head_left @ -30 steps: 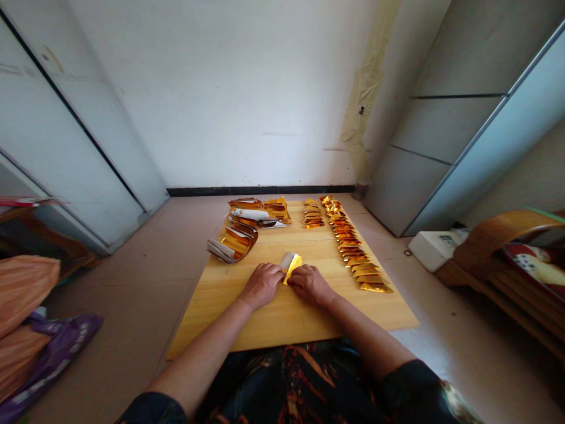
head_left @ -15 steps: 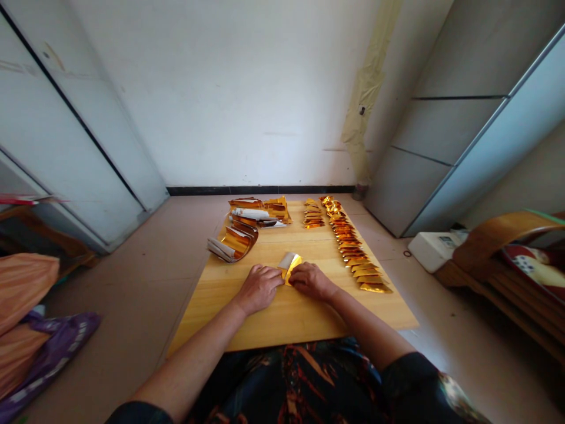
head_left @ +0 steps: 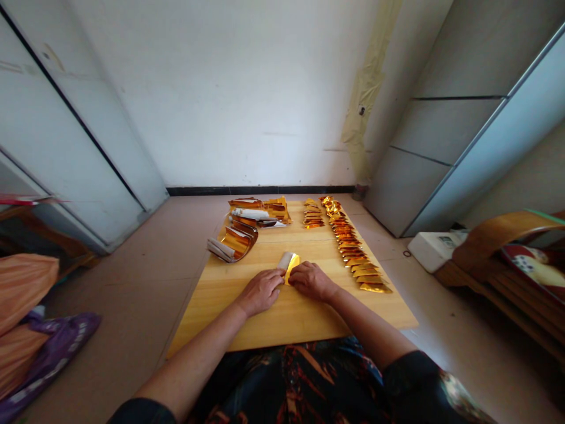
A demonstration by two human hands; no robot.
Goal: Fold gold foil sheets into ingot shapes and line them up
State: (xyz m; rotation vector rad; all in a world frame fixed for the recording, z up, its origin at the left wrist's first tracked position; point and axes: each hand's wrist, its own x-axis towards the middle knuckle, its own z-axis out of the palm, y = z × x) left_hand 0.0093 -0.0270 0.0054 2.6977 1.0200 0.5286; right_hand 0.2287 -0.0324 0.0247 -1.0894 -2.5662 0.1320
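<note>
My left hand (head_left: pixel 260 290) and my right hand (head_left: pixel 311 280) rest side by side on a wooden board (head_left: pixel 291 318), fingers curled. Between their fingertips they pinch a small sheet of gold foil paper (head_left: pixel 289 262), partly folded, with its silver back showing on the left. A long row of folded gold pieces (head_left: pixel 353 250) runs along the board's right side. A short stack of folded gold pieces (head_left: pixel 313 216) lies at the far middle. Curled stacks of unfolded gold sheets (head_left: pixel 238 240) sit at the far left of the board.
The board lies on a tiled floor (head_left: pixel 132 294) against a white wall. Grey cabinet panels (head_left: pixel 424 176) stand at right, a white box (head_left: pixel 435 247) and wooden chair (head_left: pixel 507 247) beside them. Orange and purple bags (head_left: pixel 39 330) lie at left.
Both hands stayed on the gold sheet with only small finger shifts; the left hand slid slightly toward me along the fold. The view tilted a little.
</note>
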